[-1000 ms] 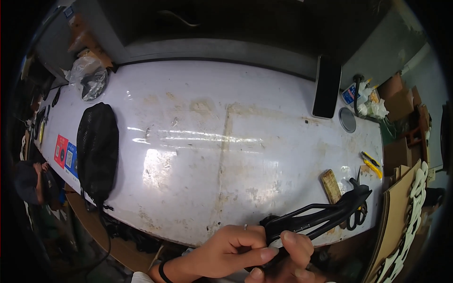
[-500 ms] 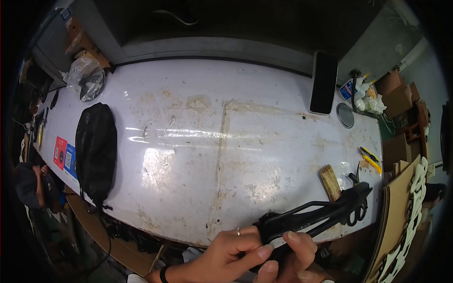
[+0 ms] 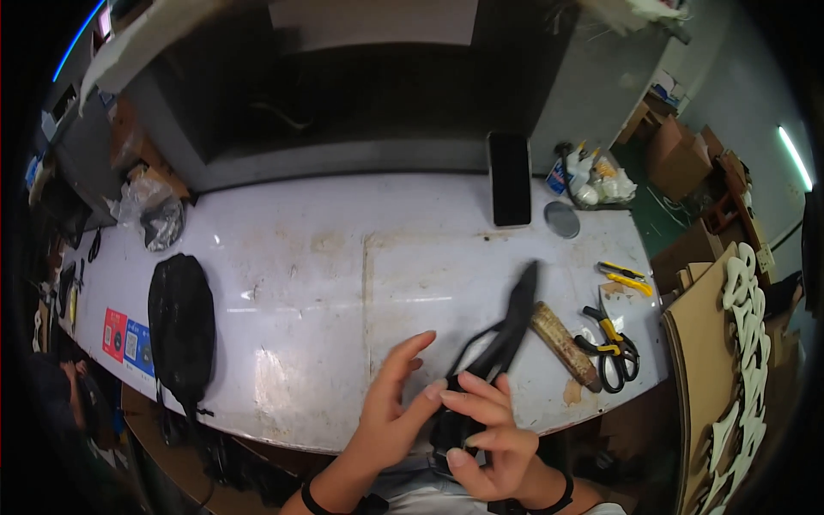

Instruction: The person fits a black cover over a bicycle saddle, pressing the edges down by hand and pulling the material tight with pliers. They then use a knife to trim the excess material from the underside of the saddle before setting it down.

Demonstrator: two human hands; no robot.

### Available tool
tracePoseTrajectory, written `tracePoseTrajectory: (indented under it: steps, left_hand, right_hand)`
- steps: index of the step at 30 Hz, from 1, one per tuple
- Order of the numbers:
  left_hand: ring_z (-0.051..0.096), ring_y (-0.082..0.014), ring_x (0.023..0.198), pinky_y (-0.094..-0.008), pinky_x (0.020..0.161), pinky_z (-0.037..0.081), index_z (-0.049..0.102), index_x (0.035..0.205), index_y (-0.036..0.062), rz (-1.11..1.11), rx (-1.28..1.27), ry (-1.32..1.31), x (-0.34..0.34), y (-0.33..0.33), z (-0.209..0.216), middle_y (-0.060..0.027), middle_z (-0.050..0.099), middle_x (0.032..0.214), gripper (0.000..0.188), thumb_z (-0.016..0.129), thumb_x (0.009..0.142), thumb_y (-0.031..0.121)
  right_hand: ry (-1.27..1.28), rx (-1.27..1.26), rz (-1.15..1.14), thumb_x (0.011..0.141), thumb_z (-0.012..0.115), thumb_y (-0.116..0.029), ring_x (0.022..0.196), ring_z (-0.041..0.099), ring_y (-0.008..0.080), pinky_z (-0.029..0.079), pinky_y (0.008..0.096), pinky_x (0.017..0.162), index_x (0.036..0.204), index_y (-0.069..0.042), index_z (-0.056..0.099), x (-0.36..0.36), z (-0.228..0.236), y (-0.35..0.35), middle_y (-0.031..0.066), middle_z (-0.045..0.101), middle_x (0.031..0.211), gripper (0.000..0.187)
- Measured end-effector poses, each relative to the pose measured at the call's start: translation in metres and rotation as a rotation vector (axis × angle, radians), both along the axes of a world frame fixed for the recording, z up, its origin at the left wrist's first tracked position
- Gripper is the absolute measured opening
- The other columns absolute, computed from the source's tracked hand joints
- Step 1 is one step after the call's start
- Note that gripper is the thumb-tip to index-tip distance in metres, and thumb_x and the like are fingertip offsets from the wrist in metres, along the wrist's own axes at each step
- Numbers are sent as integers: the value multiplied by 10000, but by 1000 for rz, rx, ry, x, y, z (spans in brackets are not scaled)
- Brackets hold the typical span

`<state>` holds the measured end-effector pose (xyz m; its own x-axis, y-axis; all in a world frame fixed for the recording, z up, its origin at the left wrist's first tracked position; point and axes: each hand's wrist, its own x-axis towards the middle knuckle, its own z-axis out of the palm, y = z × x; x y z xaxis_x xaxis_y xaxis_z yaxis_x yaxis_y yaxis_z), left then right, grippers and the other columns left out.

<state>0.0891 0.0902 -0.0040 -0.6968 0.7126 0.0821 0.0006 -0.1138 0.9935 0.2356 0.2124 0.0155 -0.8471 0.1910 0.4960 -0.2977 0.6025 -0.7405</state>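
Clutching the black item (image 3: pixel 513 324) in the right hand (image 3: pixel 498 439), with the left hand (image 3: pixel 388 422) close by, can't tell whether gripping, near the brown block (image 3: pixel 564 347) on the desk (image 3: pixel 326 283)!

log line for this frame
left hand: thumb at black item | right hand: fingers over it | near: brown block, scissors | rest: black bag, phone on table

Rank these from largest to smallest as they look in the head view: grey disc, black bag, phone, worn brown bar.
1. Black bag
2. Phone
3. Worn brown bar
4. Grey disc
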Motion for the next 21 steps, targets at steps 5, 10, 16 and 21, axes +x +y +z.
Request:
tracePoseTrajectory:
  steps: [5, 10, 16, 21]
  left_hand:
    - [670, -183, 1244, -354, 1092, 517, 571, 1495, -46, -177, -91, -632, -17, 0, -34, -98, 703, 1368, 428, 605, 1119, 157]
    - [710, -154, 930, -337, 786, 571, 715, 1187, 22, 157, 45, -998, 22, -18, 6, -60, 747, 1020, 190, 756, 1032, 124]
    - [728, -141, 953, -305, 839, 588, 741, 1243, 15, -188, -145, -412, 16, -66, -21, -65, 774, 1041, 339, 662, 1127, 323]
    - [717, -267, 1113, -407, 944, 585, 738, 1290, 57, 93, -337, 368, -13, -40, 0, -188, 710, 1293, 241, 613, 1085, 80]
  right_hand:
    - [331, -420, -188, 1084, 671, -369, 1424, 553, 448, 368, 605, 1241, 1526, -21, 321, 2, -30, 23, 332, 569, 1468, 663]
    - [243, -517, -470, 1091, 594, -239, 1217, 663, 311, 492, 459, 1113, 1484, 0, 392, 46, -39, 41, 231, 659, 1322, 502]
    - [19, -726, -599, 1083, 648, -89, 1012, 686, 195, 534, 348, 918, 1188, 0, 609, 68, -74, 52, 150, 725, 1134, 143]
    - [-90, -419, -598, 1087, 661, -93, 824, 624, 95, 514, 266, 733, 1128, 12, 693, 61, -58, 47, 39, 686, 924, 118]
